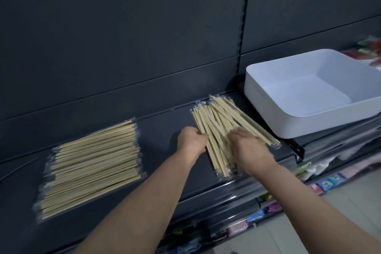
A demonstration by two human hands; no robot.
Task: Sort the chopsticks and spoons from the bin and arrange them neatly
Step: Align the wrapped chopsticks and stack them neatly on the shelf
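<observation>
- The shelf (165, 128) is dark grey sheet metal, flat and smooth, with a matching panelled back wall.
- On its left part lies a tidy stack of chopsticks (92, 167): thin, straight sticks of pale wood, each in a clear plastic sleeve, set parallel and packed side against side.
- Further right lies a loose pile of chopsticks (220, 119) of the same kind, fanned out and crossing one another, their crinkled sleeve ends jutting out at the back.
- Just beside that pile, to the right, stands the bin (261, 99), a white, smooth, square plastic tub with rounded corners and low walls; only its bare floor shows inside.
- The left hand (190, 138) has its fingers curled, their tips against the left edge of the loose pile; whether they pinch any sticks I cannot tell.
- The right hand (249, 146) is motion-blurred and lies palm down on the loose pile, fingers stretched and slightly spread, pressing on the sticks without closing round them.
- Below the shelf at the right, colourful packets (327, 179) sit on lower shelves.
</observation>
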